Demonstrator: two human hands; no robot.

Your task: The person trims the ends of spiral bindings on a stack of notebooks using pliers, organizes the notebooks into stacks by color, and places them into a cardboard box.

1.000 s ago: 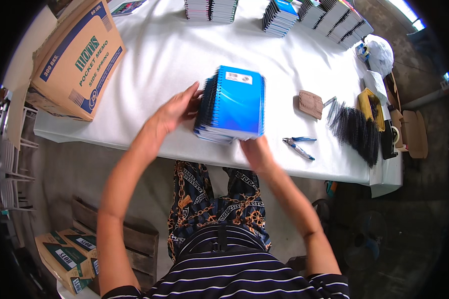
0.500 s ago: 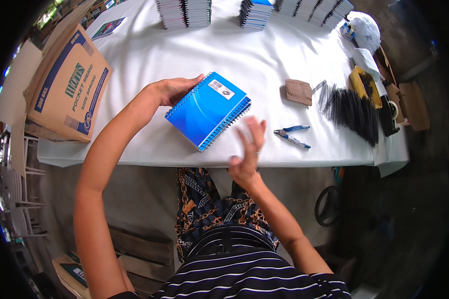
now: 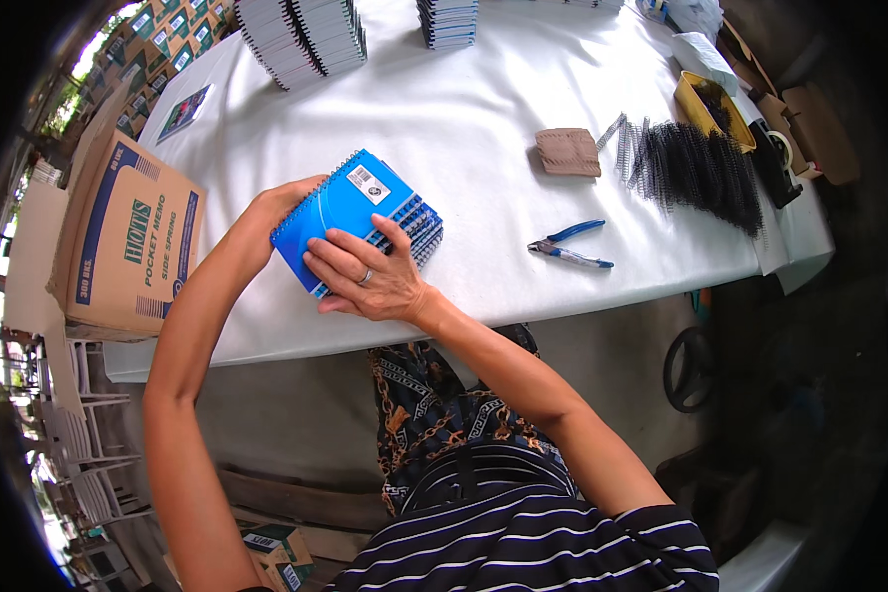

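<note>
A small stack of blue spiral notebooks (image 3: 324, 209) is between my two hands, over the left half of the table. The top cover carries a white label. My left hand (image 3: 282, 202) grips the stack from its left side, its fingers mostly hidden behind the spiral edge. Across the near right corner lies my right hand (image 3: 370, 278), a ring on one finger, its fingers bent over the top cover and edge. Black wire spirals show along the stack's right side, the lower notebooks sticking out a little.
An open cardboard box (image 3: 133, 232) stands left. Blue-handled cutting pliers (image 3: 570, 247), a brown wrist-cuff-like piece (image 3: 567, 152) and a heap of black spiral wires (image 3: 696, 178) lie right, near a yellow tray (image 3: 699, 99). Notebook piles (image 3: 301, 39) stand at the far edge.
My right hand has come in from the right and closed on the notebooks. The stack has shifted left in view, along with my left hand; the whole view has turned somewhat.
</note>
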